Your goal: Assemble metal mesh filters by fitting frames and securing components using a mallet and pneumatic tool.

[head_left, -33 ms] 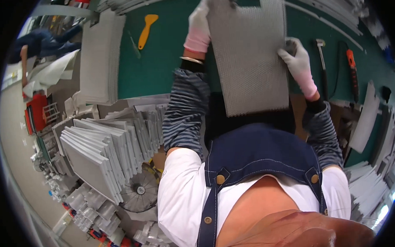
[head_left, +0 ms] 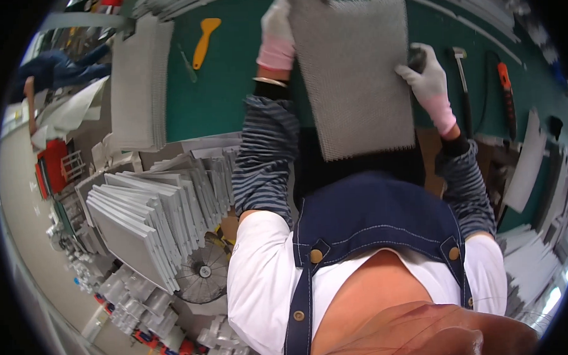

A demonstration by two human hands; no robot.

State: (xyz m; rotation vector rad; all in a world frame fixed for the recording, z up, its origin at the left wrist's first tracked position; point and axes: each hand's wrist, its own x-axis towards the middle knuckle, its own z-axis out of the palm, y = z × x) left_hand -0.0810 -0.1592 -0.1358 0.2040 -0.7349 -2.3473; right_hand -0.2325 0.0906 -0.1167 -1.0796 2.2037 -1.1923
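A grey metal mesh sheet (head_left: 359, 81) with a notch in its far edge lies in front of me, its near edge over my lap. My left hand (head_left: 277, 30), in a white glove with a pink cuff, grips the sheet's far left edge; some of its fingers are cut off by the top of the picture. At the sheet's right edge is my right hand (head_left: 432, 84), gloved alike. Its thumb lies over the edge and its fingers curl beside it, a dark patch showing between them. The green worktop (head_left: 224, 73) is beneath.
A stack of mesh sheets (head_left: 140, 82) and a yellow scraper (head_left: 205, 44) lie left; a hammer (head_left: 461, 77) and an orange-handled tool (head_left: 506, 94) lie right. Framed panels (head_left: 135, 226) stand by a fan (head_left: 203, 272) at my left. Another person's arm (head_left: 31, 102) shows far left.
The mesh sheet and my left hand have shifted slightly away and to the left. My right hand has moved a little away too. The whole view has shifted slightly.
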